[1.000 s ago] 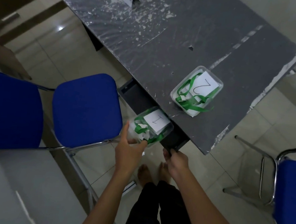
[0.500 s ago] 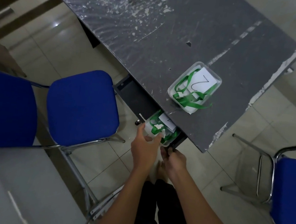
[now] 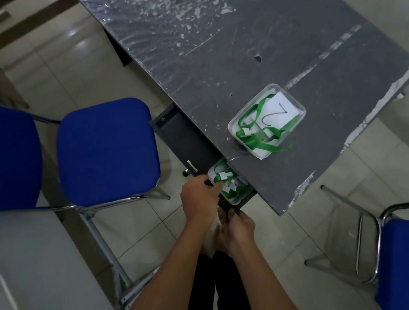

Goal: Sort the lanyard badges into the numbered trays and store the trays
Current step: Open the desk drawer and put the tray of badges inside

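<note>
**A:** Where was the tray when you looked?

**B:** I saw one clear plastic tray (image 3: pixel 230 190) sitting in the open black drawer (image 3: pixel 187 140), at its end nearest the tabletop's near corner, half tucked under the edge. My left hand (image 3: pixel 200 199) was touching the tray's near rim, fingers curled at it; whether they were gripping the rim or only pressing it I couldn't tell. My right hand (image 3: pixel 239 224) was just below and beside it, closed around the drawer's front corner.

**A:** What were things made of?

**B:** The tray was a shallow, round-cornered rectangle of see-through plastic. The tabletop (image 3: pixel 260 47) was dark grey, scuffed, its coating flaked white along the edges. The drawer front carried a small metal handle (image 3: pixel 192 166).

**A:** And the contents?

**B:** That tray held green ribbon lanyards (image 3: pixel 221 179) with white clips, in a tangle. A second tray (image 3: pixel 266 121) of the same kind stood on the tabletop near the near edge, well apart from both hands, holding more green lanyards and a paper slip marked 2 (image 3: pixel 278 112); one ribbon spilled over its rim.
</note>
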The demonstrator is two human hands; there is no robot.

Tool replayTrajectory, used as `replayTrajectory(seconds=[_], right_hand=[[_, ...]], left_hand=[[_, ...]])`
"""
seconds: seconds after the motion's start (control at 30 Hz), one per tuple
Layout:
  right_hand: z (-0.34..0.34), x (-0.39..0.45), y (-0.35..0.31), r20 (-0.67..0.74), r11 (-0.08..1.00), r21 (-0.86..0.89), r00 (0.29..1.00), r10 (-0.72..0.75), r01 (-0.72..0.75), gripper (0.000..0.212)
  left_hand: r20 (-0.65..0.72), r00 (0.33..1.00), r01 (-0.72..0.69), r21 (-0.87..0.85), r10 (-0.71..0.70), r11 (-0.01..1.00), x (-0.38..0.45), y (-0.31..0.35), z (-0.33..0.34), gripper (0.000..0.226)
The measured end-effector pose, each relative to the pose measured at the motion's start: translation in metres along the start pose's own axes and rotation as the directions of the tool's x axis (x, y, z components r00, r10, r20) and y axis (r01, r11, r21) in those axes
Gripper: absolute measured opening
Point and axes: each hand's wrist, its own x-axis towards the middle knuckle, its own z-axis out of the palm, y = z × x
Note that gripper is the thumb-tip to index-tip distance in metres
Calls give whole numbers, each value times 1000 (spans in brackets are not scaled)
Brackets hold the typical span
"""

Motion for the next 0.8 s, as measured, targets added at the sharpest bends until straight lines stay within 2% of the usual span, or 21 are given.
replayTrajectory(seconds=[0.07,0.2,0.3,0.37,0.47,0.53,0.6,0.67,0.8], right_hand=[[0,3,2,2,1000,21,1000,-12,12,23],[2,1,0,-6,998,44,999,-40,40,21],[4,4,1,-21,998,43,998,-52,52,21],[6,4,2,-27,998,17,998,-62,62,22],[4,2,1,10,996,-84,1000,-5,5,24],[-2,-4,-5,30,973,-225,997,66,-58,21],[-11,-16,-18,20,857,-515,1000,7,4,22],[-19,-28,-32,61,726,-677,992,-113,124,22],[-22,-49,-64,158,732,-620,959,-235,281,18]], left_hand=[[17,1000,23,40,-24,999,5,0,6,17],[55,997,59,14,-60,998,15,0,12,25],[169,978,139,-71,-126,988,14,4,6,16],[179,972,177,-147,-150,973,10,5,-4,14],[71,988,152,-278,-138,948,4,10,-18,15],[39,993,116,-347,-109,931,4,20,-25,17],[27,999,45,-356,-38,934,4,34,-29,17],[39,999,-9,-359,25,933,8,49,-29,16],[186,981,14,-315,48,949,21,83,-17,26]])
